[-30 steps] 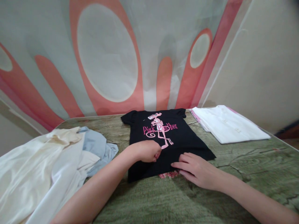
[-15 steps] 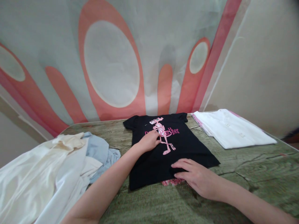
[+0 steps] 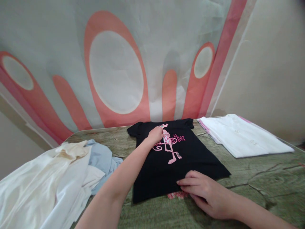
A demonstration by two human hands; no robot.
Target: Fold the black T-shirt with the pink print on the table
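A black T-shirt [image 3: 188,159] with a pink cartoon panther and pink lettering lies flat, front up, with its collar end away from me. My left hand [image 3: 156,134] rests on the upper chest of the shirt, over part of the print. Its fingers are bent a little, with no cloth bunched in them. Beside the near hem, my right hand [image 3: 205,192] has its fingers stretched onto the fabric and its thumb lower, apart from them.
Loose cream, white and pale blue clothes [image 3: 47,181] are heaped at the left. Folded white garments [image 3: 247,135] with pink edges showing lie at the right. The wood-patterned table [image 3: 250,190] ends at a patterned wall covering [image 3: 152,79].
My left hand has slid up the shirt toward the collar. My right hand stays by the near hem, its fingers closer together. The view has tilted slightly.
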